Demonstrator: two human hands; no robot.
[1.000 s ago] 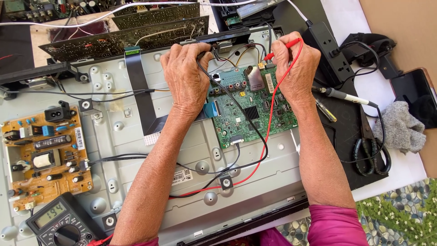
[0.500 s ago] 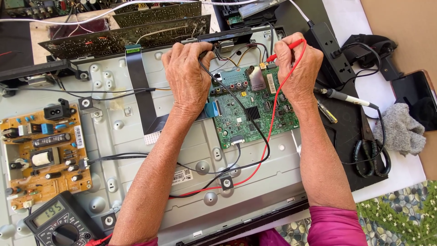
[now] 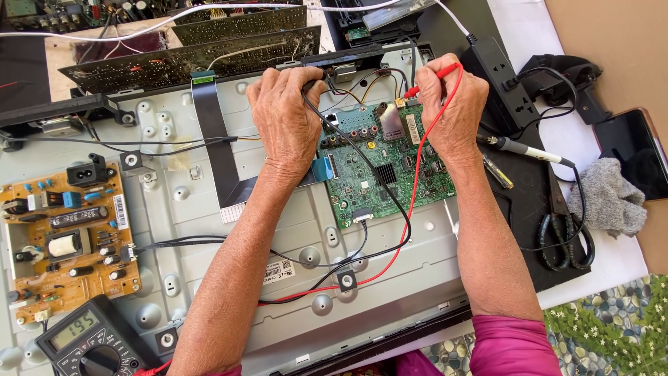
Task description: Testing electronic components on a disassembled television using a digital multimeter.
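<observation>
My left hand [image 3: 287, 117] is closed around a black test probe, its tip down at the top edge of the green circuit board [image 3: 390, 170]. My right hand [image 3: 451, 104] grips a red test probe [image 3: 426, 82] that touches the board's upper right, near a metal tuner can. A black lead [image 3: 390, 202] and a red lead [image 3: 412, 209] trail from the probes across the board and down over the grey metal back panel [image 3: 229, 244] toward the digital multimeter [image 3: 90, 341] at the lower left, whose display is lit.
A tan power supply board [image 3: 66, 240] sits at the left of the panel. A soldering iron [image 3: 529, 150], scissors [image 3: 560, 237], a grey cloth [image 3: 609, 198], a black power strip [image 3: 497, 76] and a phone [image 3: 637, 150] lie to the right. Dark circuit boards [image 3: 188, 59] line the far edge.
Both hands have shifted only slightly on the board; the probes stay pressed near its top edge.
</observation>
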